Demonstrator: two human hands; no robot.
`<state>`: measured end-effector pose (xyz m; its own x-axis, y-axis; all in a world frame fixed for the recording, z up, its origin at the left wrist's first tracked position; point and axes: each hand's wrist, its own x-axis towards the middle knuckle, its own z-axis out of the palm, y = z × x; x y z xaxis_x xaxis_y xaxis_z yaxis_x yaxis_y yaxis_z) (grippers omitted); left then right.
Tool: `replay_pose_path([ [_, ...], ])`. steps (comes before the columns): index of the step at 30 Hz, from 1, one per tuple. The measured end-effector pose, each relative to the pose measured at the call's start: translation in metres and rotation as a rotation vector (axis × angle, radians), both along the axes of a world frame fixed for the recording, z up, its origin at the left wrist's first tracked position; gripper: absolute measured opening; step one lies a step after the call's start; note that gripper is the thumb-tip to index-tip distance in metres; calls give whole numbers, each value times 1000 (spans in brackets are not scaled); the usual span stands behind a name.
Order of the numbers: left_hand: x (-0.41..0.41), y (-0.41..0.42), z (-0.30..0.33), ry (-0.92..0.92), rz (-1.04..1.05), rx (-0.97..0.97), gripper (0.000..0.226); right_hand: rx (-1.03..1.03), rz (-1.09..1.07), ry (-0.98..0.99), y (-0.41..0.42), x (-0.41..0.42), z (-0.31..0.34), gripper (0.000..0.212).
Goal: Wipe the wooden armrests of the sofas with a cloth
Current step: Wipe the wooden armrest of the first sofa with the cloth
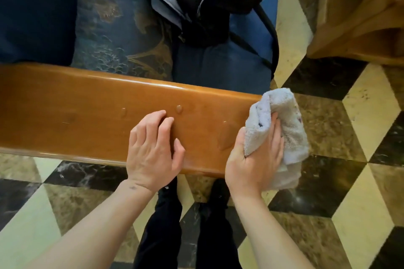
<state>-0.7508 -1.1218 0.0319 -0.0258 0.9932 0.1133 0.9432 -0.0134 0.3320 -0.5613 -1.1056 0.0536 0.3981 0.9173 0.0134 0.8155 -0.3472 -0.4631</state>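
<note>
Glossy brown wooden armrest [87, 113] across the middle of the frame, left edge to right of centre, with several water drops [179, 108] beading on its top. Left hand [153, 150] palm down on the armrest at centre, fingers loosely bent, fingertips touching the wood, holding nothing. Right hand [255, 159] at the armrest's right end, fingers and thumb curled round a bunched pale grey cloth [282, 129]; cloth touching the end of the wood and hanging past it over the floor. Largest wet patch [226, 137] just left of the right hand. Behind the armrest, upper part of the frame: dark blue sofa seat [218, 65], patterned blue-and-gold cushion [113, 35], and a black bag [203, 6] with pale lining, gaping. Light wooden furniture [360, 11] at upper right. Marble floor [349, 181] in cream, brown and black diamonds below and to the right. Dark trouser legs [161, 225] at bottom centre.
</note>
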Motion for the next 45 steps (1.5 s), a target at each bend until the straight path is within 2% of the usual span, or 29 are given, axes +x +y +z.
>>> replay_pose_path([
  [4,1,1,3,7,13,-37,48,29,-163,-36,24,-28,1,67],
  [6,2,1,3,9,13,-43,47,32,-157,-83,29,-38,-1,69],
  [8,2,3,3,15,9,-38,45,3,16,-189,27,-38,-6,73],
  [11,2,2,5,28,-2,-40,40,-79,497,-326,16,-16,-10,79],
  [13,2,1,5,24,-2,-45,38,-94,721,-358,13,0,-10,81],
  [18,0,2,2,27,-5,-44,35,-93,995,-348,14,23,-8,79],
  [24,-2,2,4,23,-8,-55,38,-36,1498,-394,23,71,-7,76],
  [28,-3,2,3,29,-9,-60,37,-48,1711,-388,34,101,-4,75],
  [30,-1,2,3,25,-8,-59,37,-37,1616,-351,25,107,-5,74],
  [31,-1,2,4,23,-4,-60,36,-26,1473,-327,14,104,-7,72],
  [35,1,3,4,29,3,-74,37,-86,646,-250,-30,49,-8,71],
  [38,2,2,5,34,1,-69,38,-166,186,-217,-26,-8,-3,69],
  [41,4,3,7,25,2,-58,38,-155,-236,-119,10,-54,2,61],
  [43,5,3,7,20,13,-64,38,-127,-433,-50,35,-76,2,61],
  [45,5,4,7,22,14,-62,38,-116,-506,-41,49,-86,1,62],
])
